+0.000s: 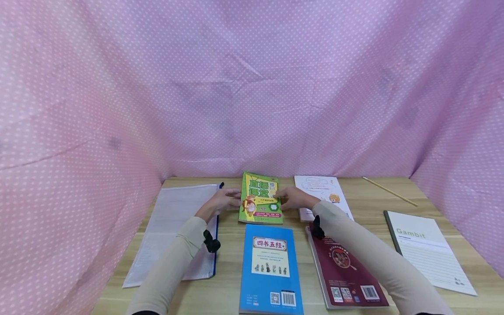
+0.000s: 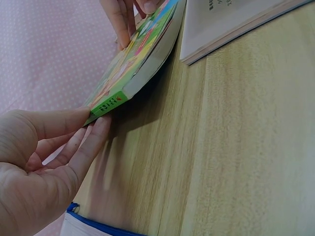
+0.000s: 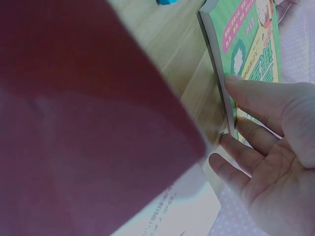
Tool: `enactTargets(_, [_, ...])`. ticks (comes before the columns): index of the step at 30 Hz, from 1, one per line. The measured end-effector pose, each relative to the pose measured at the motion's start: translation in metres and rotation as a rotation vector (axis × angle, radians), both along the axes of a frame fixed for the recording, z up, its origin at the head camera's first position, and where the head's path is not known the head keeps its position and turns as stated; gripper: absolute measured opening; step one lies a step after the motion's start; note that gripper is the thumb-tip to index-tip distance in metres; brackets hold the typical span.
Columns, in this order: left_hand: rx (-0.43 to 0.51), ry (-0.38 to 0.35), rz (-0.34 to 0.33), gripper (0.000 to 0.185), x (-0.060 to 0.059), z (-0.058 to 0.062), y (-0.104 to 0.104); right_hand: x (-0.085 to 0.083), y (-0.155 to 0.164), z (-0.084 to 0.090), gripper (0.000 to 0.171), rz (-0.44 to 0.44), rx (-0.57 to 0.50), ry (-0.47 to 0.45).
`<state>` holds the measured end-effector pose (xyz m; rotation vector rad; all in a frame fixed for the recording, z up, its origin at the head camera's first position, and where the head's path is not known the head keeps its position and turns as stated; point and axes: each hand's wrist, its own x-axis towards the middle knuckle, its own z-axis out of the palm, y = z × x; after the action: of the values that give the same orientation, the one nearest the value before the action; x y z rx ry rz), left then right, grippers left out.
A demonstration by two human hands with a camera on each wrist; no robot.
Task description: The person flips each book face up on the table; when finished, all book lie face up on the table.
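From the head camera, the green book (image 1: 260, 198) sits near the desk's (image 1: 370, 203) back edge, about midway along it, with the left hand (image 1: 222, 201) at its left side and the right hand (image 1: 293, 198) at its right. A blue book (image 1: 270, 267), a red book (image 1: 343, 265), a white book (image 1: 320, 194), a notebook (image 1: 427, 249), a mesh pouch (image 1: 173, 232) and a pencil (image 1: 390, 191) lie around.

At the left wrist, thumb and fingers (image 2: 81, 147) pinch the green book's spine corner, which is raised off the desk; the lift looks just begun.

At the right wrist, the thumb presses the page edge, fingers (image 3: 243, 152) underneath, holding it. The red book blurs the foreground.
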<state>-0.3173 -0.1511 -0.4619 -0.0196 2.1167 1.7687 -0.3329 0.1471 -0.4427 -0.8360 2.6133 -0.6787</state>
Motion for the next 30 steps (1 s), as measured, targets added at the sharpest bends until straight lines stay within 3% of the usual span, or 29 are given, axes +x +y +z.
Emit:
enactTargets(9, [-0.015,-0.013,0.006,0.057,-0.0030,-0.0050,0.0036,-0.0008,0.0048,-0.0004,0.050,-0.010,0.002,-0.006])
enactTargets(30, [-0.074,0.001,-0.011,0.056,-0.0048,-0.0042,0.0036,-0.0057,0.0029,0.0004,0.051,0.016,0.050,0.009])
